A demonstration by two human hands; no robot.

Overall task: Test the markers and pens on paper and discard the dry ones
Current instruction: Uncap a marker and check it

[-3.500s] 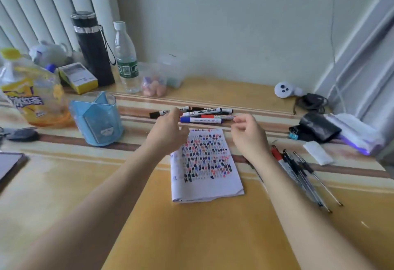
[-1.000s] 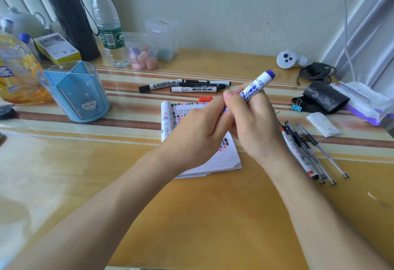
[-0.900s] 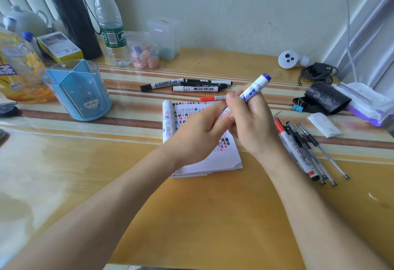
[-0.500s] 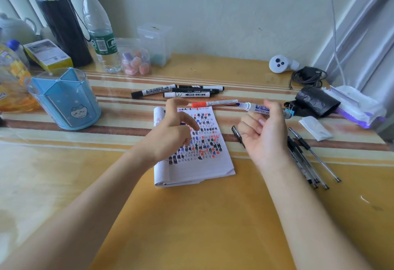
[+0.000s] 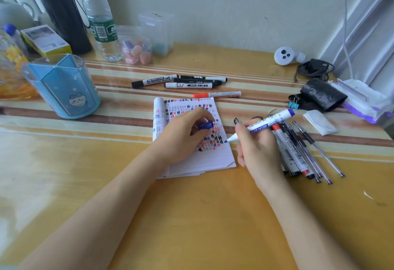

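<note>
Right grip (image 5: 258,152) pinches the uncapped blue marker (image 5: 264,123), tip at the paper (image 5: 204,161) edge — left grip (image 5: 183,135) holds its cap (image 5: 205,125).

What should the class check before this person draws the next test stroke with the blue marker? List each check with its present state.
1. Cap off the blue marker: ok; the left hand holds the cap.
2. Writing grip: ok; the right hand grips the marker with its tip pointing down.
3. Paper steadied: ok; the left hand rests on it.
4. Blank room for a stroke: ok; the lower part is unmarked.
5. Tip touching the paper: cannot tell; it sits at the right edge.
6. Ink flowing: cannot tell; no mark can be tied to this marker.
</note>
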